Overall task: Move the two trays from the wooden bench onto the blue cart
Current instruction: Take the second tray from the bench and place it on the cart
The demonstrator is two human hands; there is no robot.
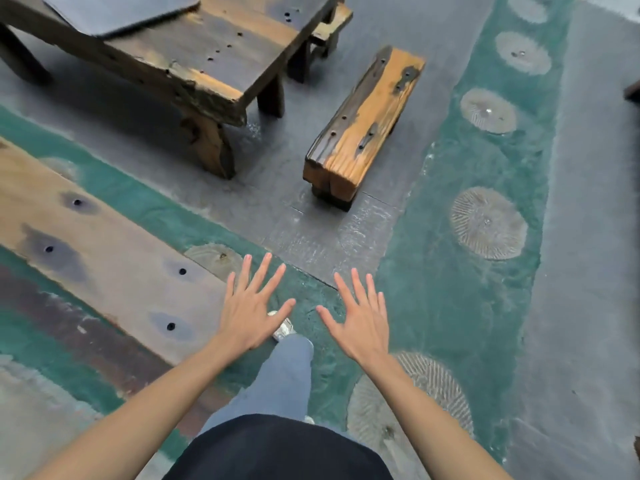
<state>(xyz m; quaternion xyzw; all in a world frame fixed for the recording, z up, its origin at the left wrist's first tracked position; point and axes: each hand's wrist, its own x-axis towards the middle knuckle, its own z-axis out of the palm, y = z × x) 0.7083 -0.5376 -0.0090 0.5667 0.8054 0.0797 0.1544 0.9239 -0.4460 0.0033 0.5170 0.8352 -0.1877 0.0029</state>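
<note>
A dark grey tray (pixel 117 12) lies flat on the weathered wooden bench (pixel 221 60) at the top left, its far part cut off by the frame edge. Whether a second tray lies with it I cannot tell. My left hand (pixel 247 306) and my right hand (pixel 360 318) are held out side by side over the floor, palms down, fingers spread, holding nothing. Both hands are well short of the bench. No blue cart is in view.
A short orange-brown wooden stool (pixel 363 126) stands right of the bench. A long wooden plank surface (pixel 97 244) runs along the left beside my legs. The floor is grey matting and green paint with round patterned patches (pixel 488 223) on the right.
</note>
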